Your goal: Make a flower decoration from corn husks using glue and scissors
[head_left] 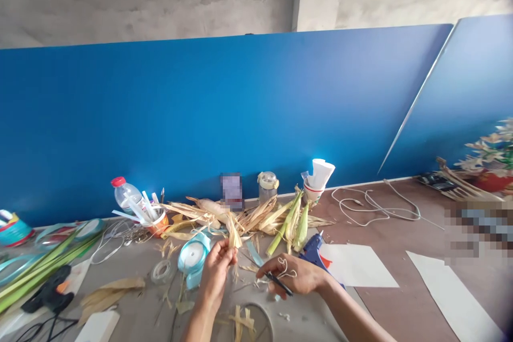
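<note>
My left hand (216,268) pinches a pale yellow dried corn husk (233,232) that is gathered at its lower end and flares upward. To its right, my right hand (302,275) is closed around a slim black tool (279,284) pointing down and right; its kind is not clear. A thin white string (286,268) loops over those fingers. Below both hands lie small husk strips (242,323) and a thin wire ring. A roll of light blue ribbon (193,255) sits left of my left hand, and a blue glue gun (313,250) lies just beyond my right hand.
Dried husks (264,219) and green-husked corn (301,232) lie behind the hands. A bottle (128,195), an orange cup (160,223), a jar (267,188) and a paper cup (313,192) stand by the blue partition (200,117). White paper (356,265) lies right; a black glue gun (50,288) lies left.
</note>
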A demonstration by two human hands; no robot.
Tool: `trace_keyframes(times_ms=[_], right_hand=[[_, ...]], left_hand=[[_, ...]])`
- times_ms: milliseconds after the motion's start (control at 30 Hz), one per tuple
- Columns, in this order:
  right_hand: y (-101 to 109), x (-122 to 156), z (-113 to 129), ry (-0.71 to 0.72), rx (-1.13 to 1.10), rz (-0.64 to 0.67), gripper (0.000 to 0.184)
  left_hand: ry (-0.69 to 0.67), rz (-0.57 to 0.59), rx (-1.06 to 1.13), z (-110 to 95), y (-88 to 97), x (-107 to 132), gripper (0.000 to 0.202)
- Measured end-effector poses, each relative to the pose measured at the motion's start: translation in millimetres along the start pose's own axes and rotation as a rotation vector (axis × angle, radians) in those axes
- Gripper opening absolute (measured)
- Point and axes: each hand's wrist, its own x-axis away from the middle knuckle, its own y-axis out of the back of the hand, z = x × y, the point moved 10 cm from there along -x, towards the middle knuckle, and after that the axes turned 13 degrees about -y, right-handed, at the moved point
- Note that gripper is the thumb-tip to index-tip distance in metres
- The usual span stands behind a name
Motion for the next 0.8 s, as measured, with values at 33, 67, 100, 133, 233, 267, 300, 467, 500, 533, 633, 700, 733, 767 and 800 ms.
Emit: trace_keyframes(times_ms=[33, 67, 100, 133, 233, 267, 300, 467, 500, 533, 633, 700, 733, 767, 800], right_hand=[[1.2, -0.6, -2.4, -0.012, 0.028, -0.01, 0.032], [2.6, -1.1, -3.9, -0.022, 0.064, -0.027, 0.032], [3.3, -1.5, -4.7, -0.032, 0.101, -0.039, 0.032], [3.7, -1.8, -4.9, -0.039, 0.132, -0.051, 0.032], [3.1, -2.9, -2.7, -0.03, 0.178, -0.07, 0.031], [2.8, -3.4, -2.1, -0.024, 0.178, -0.075, 0.031], [2.4, -4.0, -1.9, -0.02, 0.175, -0.076, 0.031], [1.0, -7.1, -5.5, -0.027, 0.146, -0.085, 0.031], [1.1, -7.6, -6.2, -0.033, 0.137, -0.089, 0.031], [1.4, -8.0, -6.6, -0.038, 0.129, -0.094, 0.031], [1.9, -8.5, -6.8, -0.048, 0.119, -0.103, 0.031], [1.0, -8.9, -7.1, -0.052, 0.099, -0.095, 0.032], [0.2, -9.2, -7.7, -0.057, 0.082, -0.087, 0.032], [-0.7, -9.7, -8.7, -0.065, 0.064, -0.078, 0.031], [-1.9, -10.3, -9.6, -0.072, 0.049, -0.068, 0.031]], left_hand=[[0.006, -0.008, -0.016, 0.3, 1.2, -0.3, 0.025], [0.012, -0.017, -0.034, 0.9, 3.0, -0.7, 0.026], [0.015, -0.029, -0.054, 1.6, 5.5, -1.2, 0.027], [0.015, -0.046, -0.078, 2.3, 8.8, -1.9, 0.029], [-0.028, -0.096, -0.169, 1.2, 19.6, -4.7, 0.038], [-0.054, -0.105, -0.2, -0.7, 22.0, -5.4, 0.041], [-0.084, -0.11, -0.231, -3.2, 23.4, -5.8, 0.042], [-0.222, -0.079, -0.369, -19.7, 18.0, -4.2, 0.039], [-0.24, -0.083, -0.38, -22.6, 17.0, -3.6, 0.04], [-0.254, -0.092, -0.383, -25.1, 16.7, -3.2, 0.041], [-0.269, -0.123, -0.375, -28.7, 17.1, -3.2, 0.042], [-0.261, -0.12, -0.373, -28.0, 16.5, -3.6, 0.039], [-0.256, -0.114, -0.374, -27.1, 15.9, -3.6, 0.037], [-0.252, -0.107, -0.373, -26.2, 15.3, -3.3, 0.035], [-0.244, -0.096, -0.369, -24.7, 14.6, -3.0, 0.034]])
